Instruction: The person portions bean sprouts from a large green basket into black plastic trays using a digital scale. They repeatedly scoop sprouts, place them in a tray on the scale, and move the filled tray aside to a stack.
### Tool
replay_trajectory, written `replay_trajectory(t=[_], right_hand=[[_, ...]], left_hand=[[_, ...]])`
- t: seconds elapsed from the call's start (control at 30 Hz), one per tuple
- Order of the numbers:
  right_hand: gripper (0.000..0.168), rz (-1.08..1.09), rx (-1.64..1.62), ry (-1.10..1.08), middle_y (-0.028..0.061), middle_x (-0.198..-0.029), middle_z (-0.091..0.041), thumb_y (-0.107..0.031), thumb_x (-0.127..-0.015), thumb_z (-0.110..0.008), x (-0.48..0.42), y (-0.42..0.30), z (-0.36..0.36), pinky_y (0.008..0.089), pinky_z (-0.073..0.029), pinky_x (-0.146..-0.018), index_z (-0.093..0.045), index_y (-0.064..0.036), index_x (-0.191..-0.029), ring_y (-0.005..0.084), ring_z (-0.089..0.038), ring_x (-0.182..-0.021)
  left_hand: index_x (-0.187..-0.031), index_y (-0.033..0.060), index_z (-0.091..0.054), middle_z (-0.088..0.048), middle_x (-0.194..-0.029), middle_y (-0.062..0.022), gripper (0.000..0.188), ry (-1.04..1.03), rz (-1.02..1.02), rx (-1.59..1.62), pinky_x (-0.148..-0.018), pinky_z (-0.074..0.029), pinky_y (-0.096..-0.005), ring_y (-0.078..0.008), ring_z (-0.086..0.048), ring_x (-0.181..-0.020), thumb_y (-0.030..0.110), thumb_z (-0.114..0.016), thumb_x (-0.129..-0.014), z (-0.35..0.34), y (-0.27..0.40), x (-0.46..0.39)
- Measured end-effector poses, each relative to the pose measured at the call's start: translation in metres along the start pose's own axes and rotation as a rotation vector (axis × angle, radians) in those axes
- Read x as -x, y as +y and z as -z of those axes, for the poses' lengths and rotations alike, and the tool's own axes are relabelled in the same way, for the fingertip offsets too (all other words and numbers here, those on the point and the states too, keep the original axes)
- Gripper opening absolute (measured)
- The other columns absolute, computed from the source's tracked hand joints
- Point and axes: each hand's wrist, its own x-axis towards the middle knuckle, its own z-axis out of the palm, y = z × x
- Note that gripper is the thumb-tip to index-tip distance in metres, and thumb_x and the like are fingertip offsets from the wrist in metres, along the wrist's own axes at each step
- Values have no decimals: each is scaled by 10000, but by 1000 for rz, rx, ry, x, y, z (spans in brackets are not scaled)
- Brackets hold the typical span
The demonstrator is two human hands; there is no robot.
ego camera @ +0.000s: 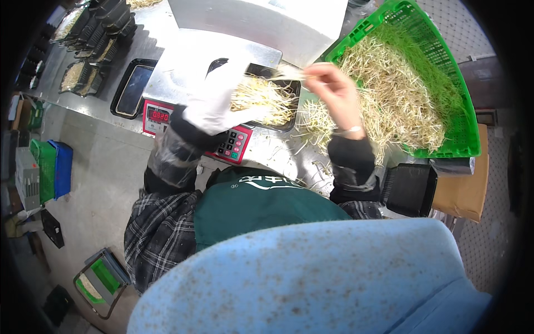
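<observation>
My left hand (pixel 217 98), in a white glove, rests at the left side of a black plastic tray (pixel 295 100) of bean sprouts (pixel 267 98); its fingers are too overexposed to read. My bare right hand (pixel 333 85) pinches a small bunch of sprouts (pixel 289 73) above the tray's right rim. The hand is slightly blurred. A red digital scale (pixel 246 137) with a metal platform (pixel 169 81) stands by the left hand, its display lit. Loose sprouts (pixel 316 121) lie on the metal table right of the tray.
A green plastic basket (pixel 469 133) heaped with sprouts stands at the right. A black tray (pixel 121 100) lies left of the scale, with stacked black trays (pixel 89 35) beyond. Another black tray (pixel 411 190) is at the lower right, and a metal box (pixel 258 25) at the back.
</observation>
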Motion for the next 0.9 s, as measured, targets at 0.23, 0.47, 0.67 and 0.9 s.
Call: replay_trajectory(t=[0.23,0.47,0.67,0.9], right_hand=[[488,321,653,-101,181,-1130,-505,-211,-739,-658,11,33,9,372,-413,-881,-488,-20,-1154,317,-506,-1022],[450,483,621,-20,138,-1103,-539,-240,-718,-652,31,66,22,388,-376,-884,-513,-26,-1089,290,-497,-1018],[644,-121,886,220,183,-1236,-456,-335,-716,-690,58,142,228,401,-363,-950,-437,-20,-1218,316,-435,-1149],[1064,-562,1234,16,245,-1381,-240,-658,-532,-686,65,230,329,438,-304,-1001,-266,-148,-1367,405,-265,-1261]], left_hand=[[-1307,-21,-272,-449,-1193,-198,835,133,361,667,-913,-413,-355,-254,-467,-1115,203,-772,-676,-6,22,6],[-1250,33,-405,-463,-1201,-176,606,-311,84,-137,-918,-333,-438,-329,-452,-1116,302,-608,-747,-64,22,-39],[-1247,10,-418,-494,-1201,-185,563,-187,151,-221,-933,-326,-437,-330,-481,-1087,215,-609,-758,-89,20,-66],[-1286,-26,-361,-436,-1253,-247,505,260,249,48,-944,-351,-442,-342,-492,-1077,18,-478,-797,-109,101,-89]])
